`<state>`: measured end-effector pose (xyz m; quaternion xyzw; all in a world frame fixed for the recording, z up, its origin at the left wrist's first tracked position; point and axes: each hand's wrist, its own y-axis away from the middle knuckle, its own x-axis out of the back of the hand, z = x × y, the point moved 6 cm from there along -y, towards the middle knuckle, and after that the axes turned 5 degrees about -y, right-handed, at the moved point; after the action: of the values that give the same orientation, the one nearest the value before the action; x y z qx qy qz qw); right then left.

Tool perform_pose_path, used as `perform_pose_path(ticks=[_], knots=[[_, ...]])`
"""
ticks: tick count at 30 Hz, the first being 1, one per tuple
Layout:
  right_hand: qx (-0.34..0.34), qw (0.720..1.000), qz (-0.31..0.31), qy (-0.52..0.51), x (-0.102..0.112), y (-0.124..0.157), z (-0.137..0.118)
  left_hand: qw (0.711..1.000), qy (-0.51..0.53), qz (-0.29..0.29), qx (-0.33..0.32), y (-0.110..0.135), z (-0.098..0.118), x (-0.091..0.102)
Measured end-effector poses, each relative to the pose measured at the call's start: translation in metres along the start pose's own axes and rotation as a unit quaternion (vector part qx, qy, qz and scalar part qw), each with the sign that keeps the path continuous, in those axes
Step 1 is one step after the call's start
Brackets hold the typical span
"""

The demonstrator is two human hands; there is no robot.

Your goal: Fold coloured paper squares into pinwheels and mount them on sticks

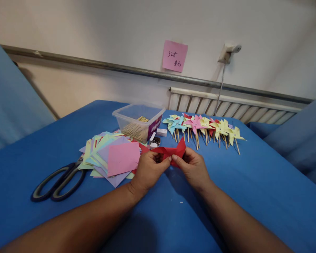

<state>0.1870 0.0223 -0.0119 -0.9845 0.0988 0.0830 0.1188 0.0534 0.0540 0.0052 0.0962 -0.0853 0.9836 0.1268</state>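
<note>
Between my two hands is a red paper pinwheel [175, 151], its corners folded in toward the middle and no stick visible on it. My left hand [149, 168] pinches it from the left, thumb at the centre. From the right, my right hand [194, 165] grips it with its thumb tip close to the other thumb. The fingers behind the paper are partly hidden. Just beyond the hands lie a small open box of pins [155, 142] and a small white box [161, 132]. Left of my left hand is a pile of coloured paper squares [123, 158], a pink one on top.
Large scissors [59, 181] lie left of the paper pile. A clear plastic tub [121, 121] holds wooden sticks [135, 130]. Several finished pinwheels [197, 123] lie at the back right of the blue table [242, 196]. Behind stand a radiator [231, 109] and a wall pipe [107, 66].
</note>
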Motion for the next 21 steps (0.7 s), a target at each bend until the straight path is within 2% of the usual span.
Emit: perform_pose_path(ticks=[6,11,16,21], knots=[[0.003,1.0,0.016,0.016,0.002,0.001,0.001,0.999,0.024,0.021,0.012,0.001,-0.003,0.002],[-0.035,0.998,0.026,-0.042,0.0,0.001,0.001,0.998,0.048,-0.018,0.028,0.001,-0.002,-0.002],[-0.085,0.99,0.009,-0.11,-0.003,0.001,0.01,0.995,0.083,-0.026,0.056,-0.001,-0.005,-0.002],[-0.09,0.986,0.008,-0.142,-0.001,0.003,0.014,0.993,0.086,-0.028,0.073,-0.003,-0.01,-0.002]])
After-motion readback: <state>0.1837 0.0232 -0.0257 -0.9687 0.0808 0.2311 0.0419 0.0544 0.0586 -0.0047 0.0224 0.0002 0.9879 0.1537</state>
